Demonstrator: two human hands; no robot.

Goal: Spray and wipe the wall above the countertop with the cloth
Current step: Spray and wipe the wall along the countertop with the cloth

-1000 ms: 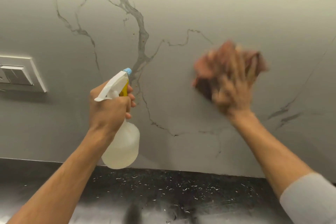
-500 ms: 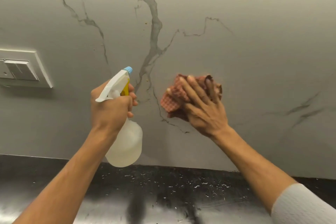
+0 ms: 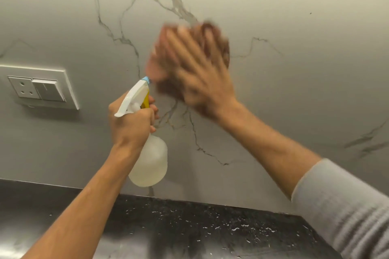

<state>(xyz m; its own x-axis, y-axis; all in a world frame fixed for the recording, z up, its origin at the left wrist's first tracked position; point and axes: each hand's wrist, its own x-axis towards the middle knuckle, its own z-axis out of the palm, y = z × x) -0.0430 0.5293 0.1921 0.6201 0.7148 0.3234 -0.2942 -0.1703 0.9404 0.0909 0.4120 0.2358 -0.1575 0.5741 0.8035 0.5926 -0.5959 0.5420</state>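
The grey marble wall [image 3: 294,69] with dark veins fills the view above the black countertop [image 3: 189,227]. My right hand [image 3: 202,78] presses a reddish checked cloth [image 3: 160,63] flat against the wall with spread, straight fingers; both are blurred by motion. My left hand [image 3: 131,124] grips the neck of a clear spray bottle [image 3: 150,162] with a white trigger head, yellow trigger and blue nozzle. The nozzle points up at the wall, close to the cloth's lower left edge.
A white socket and switch plate [image 3: 40,88] sits on the wall at the left. The speckled countertop runs along the wall's foot and shows small wet droplets.
My right hand has swept the cloth left across the wall, then up, ending just above the bottle's nozzle. My left hand keeps its grip on the bottle.
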